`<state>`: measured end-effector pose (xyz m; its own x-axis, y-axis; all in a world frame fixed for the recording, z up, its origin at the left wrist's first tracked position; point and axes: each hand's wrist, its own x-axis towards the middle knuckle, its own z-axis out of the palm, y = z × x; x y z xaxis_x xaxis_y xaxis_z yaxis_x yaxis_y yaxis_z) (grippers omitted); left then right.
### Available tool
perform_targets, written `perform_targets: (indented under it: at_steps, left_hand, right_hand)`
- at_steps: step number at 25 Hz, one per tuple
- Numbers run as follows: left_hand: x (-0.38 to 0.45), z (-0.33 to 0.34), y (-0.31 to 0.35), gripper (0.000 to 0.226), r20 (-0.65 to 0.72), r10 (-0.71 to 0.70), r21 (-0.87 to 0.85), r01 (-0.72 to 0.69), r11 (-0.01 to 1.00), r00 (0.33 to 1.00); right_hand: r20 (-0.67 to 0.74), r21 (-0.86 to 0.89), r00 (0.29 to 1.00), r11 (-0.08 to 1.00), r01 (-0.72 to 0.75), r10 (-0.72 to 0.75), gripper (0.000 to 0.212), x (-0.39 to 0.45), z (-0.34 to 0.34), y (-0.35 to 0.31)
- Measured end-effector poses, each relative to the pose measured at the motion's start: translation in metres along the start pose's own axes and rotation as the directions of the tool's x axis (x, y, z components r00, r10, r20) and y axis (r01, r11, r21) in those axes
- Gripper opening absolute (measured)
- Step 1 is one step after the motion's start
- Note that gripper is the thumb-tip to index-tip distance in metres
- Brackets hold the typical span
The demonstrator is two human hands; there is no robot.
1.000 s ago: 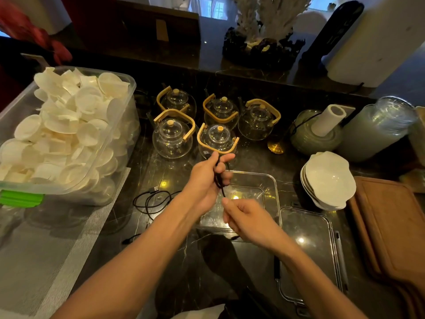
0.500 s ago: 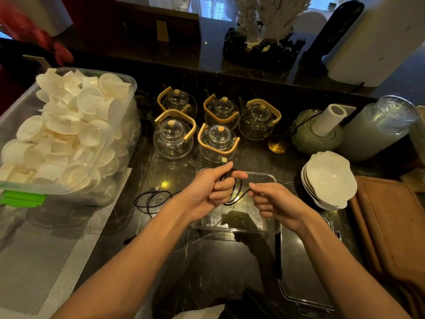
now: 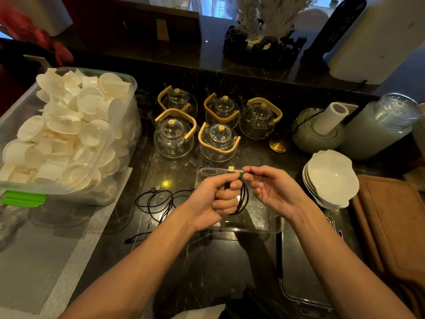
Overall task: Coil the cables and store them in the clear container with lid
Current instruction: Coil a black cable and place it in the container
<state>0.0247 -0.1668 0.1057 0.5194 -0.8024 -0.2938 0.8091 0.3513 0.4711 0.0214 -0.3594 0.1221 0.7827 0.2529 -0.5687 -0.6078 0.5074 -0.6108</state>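
Observation:
My left hand [image 3: 216, 201] is closed around a small coil of black cable [image 3: 242, 199], held above the open clear container [image 3: 274, 223]. My right hand [image 3: 271, 189] pinches the same cable just behind its metal USB plug [image 3: 231, 169], which points left. A second black cable [image 3: 156, 201] lies loose and tangled on the dark counter to the left of the container. The container's clear lid [image 3: 299, 282] lies flat on the counter at the near right.
A big clear bin of white cups [image 3: 66, 134] stands at the left on a grey mat. Several glass teapots [image 3: 174, 137] stand behind the container. Stacked white bowls [image 3: 331, 178] and a wooden board [image 3: 395, 226] sit at the right.
My right hand has risen from below the coil to its right and now pinches the plug end. The coil in my left hand has gained loops.

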Motion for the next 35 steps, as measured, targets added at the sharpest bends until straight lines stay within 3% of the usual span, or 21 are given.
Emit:
perform_targets:
  at_steps: [3,9,14,18,22,24,26,29,31,35]
  left_hand:
    - [-0.002,-0.003,-0.001,0.029,0.020,0.003,-0.018,-0.003,1.000,1.000]
    - [0.002,-0.008,-0.007,0.034,0.001,0.001,-0.025,-0.001,1.000,1.000]
    - [0.003,-0.013,-0.010,0.032,-0.188,0.081,0.027,-0.078,0.997,0.979]
    - [0.002,-0.019,-0.008,0.032,-0.335,0.194,-0.046,-0.222,0.974,0.922]
    - [0.003,-0.019,0.001,0.031,-0.337,0.217,-0.111,-0.267,0.957,0.916]
    - [0.004,-0.011,0.005,0.029,-0.289,0.195,-0.125,-0.240,0.963,0.937]
    - [0.002,0.000,0.007,0.029,-0.191,0.164,-0.144,-0.193,0.971,0.968]
    - [0.001,0.013,0.007,0.033,-0.106,0.141,-0.141,-0.155,0.978,0.984]
    - [0.000,0.012,0.009,0.033,-0.124,0.154,-0.154,-0.172,0.973,0.980]
    - [-0.003,-0.002,0.012,0.030,-0.153,0.174,-0.188,-0.201,0.961,0.973]
  right_hand:
    - [0.081,-0.005,0.995,0.998,0.055,-0.054,0.034,-0.003,0.003,0.001]
    - [-0.006,-0.280,0.989,0.950,0.137,-0.145,0.022,0.003,0.011,0.009]
    - [-0.095,-0.294,0.959,0.928,0.230,-0.267,0.023,-0.001,0.012,0.007]
    - [-0.119,-0.266,0.925,0.909,0.321,-0.362,0.021,-0.005,0.006,0.003]
    - [-0.052,-0.140,0.945,0.939,0.314,-0.324,0.022,-0.010,0.009,0.009]
    - [-0.090,-0.122,0.960,0.960,0.252,-0.264,0.025,-0.005,0.006,0.013]
    - [-0.142,-0.205,0.979,0.972,0.117,-0.148,0.022,0.000,0.003,0.018]
    - [-0.107,-0.423,0.994,0.906,-0.030,-0.017,0.010,0.003,0.003,0.030]
    - [-0.039,-0.450,0.999,0.893,0.015,-0.037,0.009,0.001,0.005,0.034]
    - [0.081,-0.306,0.994,0.948,0.090,-0.069,0.010,-0.006,0.001,0.034]
